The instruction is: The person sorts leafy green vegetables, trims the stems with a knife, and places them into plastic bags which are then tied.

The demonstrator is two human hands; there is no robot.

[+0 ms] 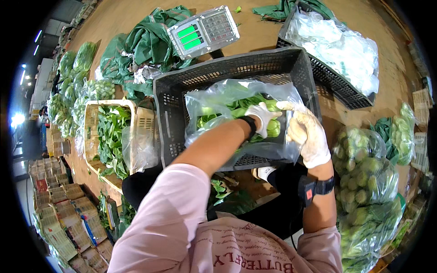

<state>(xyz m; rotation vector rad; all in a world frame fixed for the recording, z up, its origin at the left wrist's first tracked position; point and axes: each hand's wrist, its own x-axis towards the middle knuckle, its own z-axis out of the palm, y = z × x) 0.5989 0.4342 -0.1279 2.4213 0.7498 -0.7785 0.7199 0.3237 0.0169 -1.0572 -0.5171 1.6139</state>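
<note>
A clear plastic bag [214,93] lies open inside a black plastic crate [191,78], with leafy green bok choy [273,128] in it. Reaching into the bag, my left hand [259,116], in a white glove, has its fingers curled over the bok choy stalks; some fingertips are hidden among them. My right hand [307,132], also in a white glove, grips the bag's right edge, its index finger stretched along the film. Behind the crate a scale display [203,32] with green lit panels stands tilted.
Left of the crate is a cream basket [132,113] of leafy greens. A black crate of clear plastic bags [334,41] stands at the far right. Bagged round green vegetables [366,182] pile up on the right. Green sacks [152,38] lie at the back; stacked crates [68,209] stand lower left.
</note>
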